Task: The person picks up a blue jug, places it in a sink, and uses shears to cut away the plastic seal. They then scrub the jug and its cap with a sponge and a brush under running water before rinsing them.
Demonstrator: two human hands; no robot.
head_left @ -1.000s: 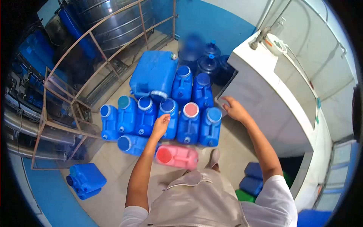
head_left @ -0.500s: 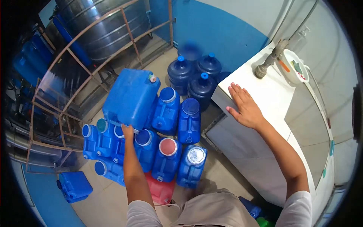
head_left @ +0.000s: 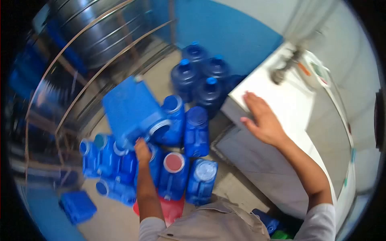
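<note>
My left hand (head_left: pixel 142 150) is closed at the near lower edge of a large blue water jug (head_left: pixel 130 110), apparently on its handle, which the fingers hide. The jug lies tilted above other upright blue jugs, its wide round cap (head_left: pixel 159 127) facing right toward me and a small spout on its far end. Right beside that hand stand a jug with a pinkish-red lid (head_left: pixel 174 162) and one with a white lid (head_left: pixel 205 170). My right hand (head_left: pixel 263 118) rests palm down with fingers stretched on the edge of the white counter (head_left: pixel 295 100), holding nothing.
Round dark-blue bottles (head_left: pixel 210 94) stand by the blue wall. A metal railing (head_left: pixel 116 52) fronts a steel tank at left. A pipe fitting (head_left: pixel 283 70) and a white basin (head_left: pixel 317 72) sit on the counter. One blue jug (head_left: pixel 78 207) lies on the floor at left.
The large jug has turned, so its wide cap now shows at the right. My left hand has turned with it. My right hand stays on the counter, and the view has shifted slightly.
</note>
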